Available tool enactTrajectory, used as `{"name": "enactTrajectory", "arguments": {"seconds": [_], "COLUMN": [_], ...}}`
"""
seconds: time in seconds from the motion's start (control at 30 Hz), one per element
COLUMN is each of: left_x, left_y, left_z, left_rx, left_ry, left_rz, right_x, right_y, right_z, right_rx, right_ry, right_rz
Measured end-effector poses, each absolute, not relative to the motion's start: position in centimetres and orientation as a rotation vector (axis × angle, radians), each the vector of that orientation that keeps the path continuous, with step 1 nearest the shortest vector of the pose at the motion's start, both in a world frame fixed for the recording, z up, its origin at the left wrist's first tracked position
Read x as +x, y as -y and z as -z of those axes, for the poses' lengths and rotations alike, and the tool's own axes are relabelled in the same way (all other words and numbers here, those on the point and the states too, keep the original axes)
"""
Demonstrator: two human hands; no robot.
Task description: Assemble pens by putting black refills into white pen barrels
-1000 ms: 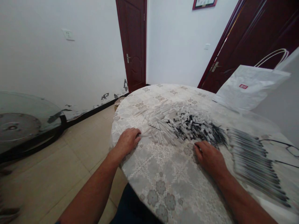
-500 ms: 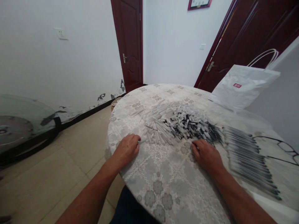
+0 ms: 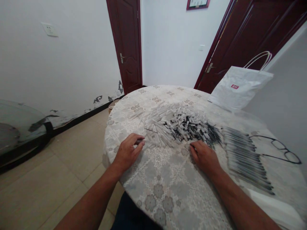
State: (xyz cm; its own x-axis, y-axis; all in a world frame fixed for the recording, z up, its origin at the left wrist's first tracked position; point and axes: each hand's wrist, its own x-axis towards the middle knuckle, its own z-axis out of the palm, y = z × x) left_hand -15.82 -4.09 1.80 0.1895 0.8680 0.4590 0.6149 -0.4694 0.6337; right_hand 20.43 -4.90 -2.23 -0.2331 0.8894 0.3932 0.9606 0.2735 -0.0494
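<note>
**Left hand pinching a slim pale tube at the near edge of a loose pile of pen parts; right hand curled low, contents unclear**

Left hand (image 3: 127, 151): thumb and fingertips closed on what looks like a slim, translucent plastic tube (image 3: 139, 141), just beside the pile's near left edge. Right hand (image 3: 205, 158): fingers bent, resting low at the pile's near right side; can't tell if anything is in the grip.

Between and beyond the hands: loose, tangled heap of long whitish plastic tubes (image 3: 163, 127), short white plastic caps (image 3: 192, 116) and thin black pieces (image 3: 214, 134). One dark, thin rod (image 3: 151, 130) lies across the tubes. All on a round tabletop (image 3: 168, 179) under a grey-white floral cover.

Right of the heap: row of clear, dark-ended pens (image 3: 244, 153) side by side; black-framed glasses (image 3: 273, 139) just past them. Farther back, white bag with a red label (image 3: 240, 86), upright but leaning.

Handling, judged: tubes look very light, stiff, smooth, likely to roll or slip; thin walls might crack if squeezed hard. Best hold: light fingertip pinch mid-length, ends free, lifting from the pile's outer edge so neighbours don't shift.
</note>
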Motion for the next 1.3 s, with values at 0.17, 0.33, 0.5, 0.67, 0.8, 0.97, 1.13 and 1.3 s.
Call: {"name": "enactTrajectory", "arguments": {"seconds": [0.17, 0.33, 0.5, 0.67, 0.8, 0.97, 1.13, 1.3], "left_x": [-14.5, -14.7, -14.9, -14.7, -14.8, -14.8, -14.0, -11.3], "left_y": [3.4, 2.5, 1.6, 1.4, 1.0, 0.8, 1.0, -0.2], "left_z": [-1.9, -2.1, -1.3, 0.0, 0.7, 0.7, -1.3, -4.5], "left_rx": [1.826, 1.585, 1.318, 1.076, 0.927, 0.847, 0.895, 0.929], "left_ry": [-1.458, -1.447, -1.301, -1.168, -1.083, -1.005, -0.963, -0.897], "left_rz": [-1.320, -1.388, -1.360, -1.383, -1.395, -1.378, -1.334, -1.342], "right_x": [18.7, 14.7, 9.9, 7.2, 6.5, 7.6, 11.9, 16.4], "right_y": [5.0, 4.5, 2.2, -0.4, -1.1, -0.6, 0.9, 3.7], "right_z": [1.7, -0.8, -2.9, -2.0, -1.0, -1.0, -2.5, -3.1], "right_rx": [-1.583, -1.523, -1.538, -1.725, -1.779, -1.785, -1.557, -1.555], "right_ry": [2.217, 2.317, 2.357, 2.353, 2.362, 2.272, 2.100, 1.763], "right_rz": [0.197, 0.079, 0.110, 0.216, 0.264, 0.272, -0.014, -0.409]}}
